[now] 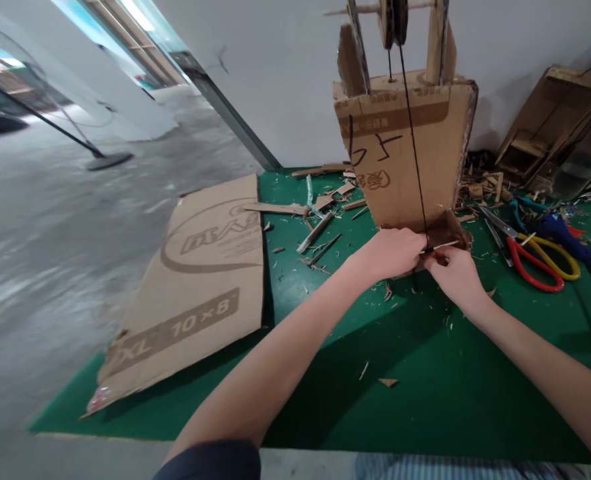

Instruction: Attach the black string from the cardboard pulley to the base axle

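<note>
A tall cardboard model (410,150) stands on the table, with handwritten marks on its front and a cardboard pulley wheel (393,21) on a wooden rod at the top. From the wheel, a black string (415,147) runs down to my fingers at the low, open cardboard tray (450,230) at the model's base. My left hand (400,253) is closed, its fingertips pinching at the string's lower end. Opposite it, my right hand (452,273) pinches at the same spot, almost touching the left. A thin pale stick (448,244) shows by the right fingertips. The exact grip is partly hidden.
Red-and-yellow-handled scissors (540,263) and a blue glue gun (570,238) lie right. A flat cardboard sheet (200,280) overhangs the green table's (375,413) left edge. Scraps and sticks (316,232) are scattered around; another cardboard build (545,127) stands at back right.
</note>
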A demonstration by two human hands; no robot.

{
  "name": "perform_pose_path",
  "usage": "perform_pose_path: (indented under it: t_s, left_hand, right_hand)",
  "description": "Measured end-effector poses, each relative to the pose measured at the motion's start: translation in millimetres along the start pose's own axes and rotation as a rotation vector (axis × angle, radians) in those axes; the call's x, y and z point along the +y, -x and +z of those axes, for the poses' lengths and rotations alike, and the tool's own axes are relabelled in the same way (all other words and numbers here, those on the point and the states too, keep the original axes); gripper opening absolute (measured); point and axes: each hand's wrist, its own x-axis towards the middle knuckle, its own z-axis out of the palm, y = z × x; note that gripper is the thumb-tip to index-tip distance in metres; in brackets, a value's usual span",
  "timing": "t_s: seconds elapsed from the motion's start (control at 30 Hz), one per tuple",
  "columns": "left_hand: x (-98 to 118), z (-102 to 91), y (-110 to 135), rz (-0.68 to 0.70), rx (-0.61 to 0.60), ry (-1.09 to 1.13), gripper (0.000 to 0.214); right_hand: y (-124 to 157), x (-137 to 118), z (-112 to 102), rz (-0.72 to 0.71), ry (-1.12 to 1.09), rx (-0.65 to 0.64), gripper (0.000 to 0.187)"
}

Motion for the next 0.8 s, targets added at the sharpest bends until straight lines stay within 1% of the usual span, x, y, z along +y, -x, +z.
perform_pose_path:
  t_s: [0.13,0.23,0.3,0.4,0.53,0.63,0.8]
  left_hand:
    - [-6,-1.0,-3,0.055,-0.039,0.160,0.019]
    - [-11,-2.6,-5,0.094,-0.026,0.270,0.020]
    - [-13,-5.0,-3,0.092,-0.021,0.314,0.023]
    - [-12,-10.5,2,0.028,0.016,0.307,0.021]
    - [-8,-16.4,9,-0.044,0.077,0.182,0.019]
    - [-9,-17.5,10,-0.030,0.055,0.159,0.020]
    - [-12,-23.4,12,0.007,-0.020,0.284,0.027]
  right_hand:
    - [-1,0,0,-0.011,0.016,-0.008,0.018]
    - [-1,1,-1,-0.010,0.030,-0.012,0.017]
    - [0,1,-1,-0.006,0.032,-0.010,0.017]
    - [0,2,-1,-0.008,0.025,-0.011,0.019]
    - [0,2,-1,-0.012,0.004,-0.013,0.021]
    - [-1,2,-2,-0.013,0.000,-0.015,0.021]
    - [-1,2,-2,-0.009,-0.002,-0.036,0.022]
